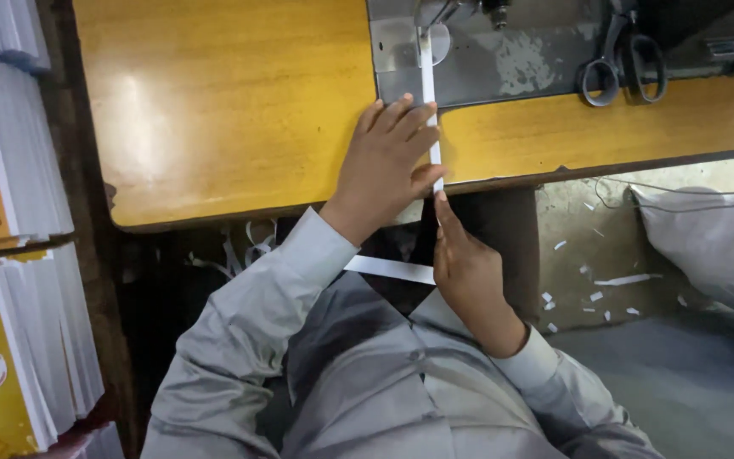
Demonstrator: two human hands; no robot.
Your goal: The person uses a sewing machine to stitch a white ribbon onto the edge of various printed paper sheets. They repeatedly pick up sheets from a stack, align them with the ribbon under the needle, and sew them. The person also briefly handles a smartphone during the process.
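White narrow paper strip (429, 102) lies pressed flat under left hand (386, 161); right hand (467, 268) pinches its lower end; sewing machine's (503, 42) top is cut off.

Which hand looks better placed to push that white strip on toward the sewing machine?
Probably the left hand: it lies flat on the white strip on the table. The right hand pinches it below the edge.

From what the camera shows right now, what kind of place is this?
Probably a small sewing workshop. A sewing machine bed is set into a wooden table, scissors lie on it, both hands guide a white strip, and white offcuts litter the floor.
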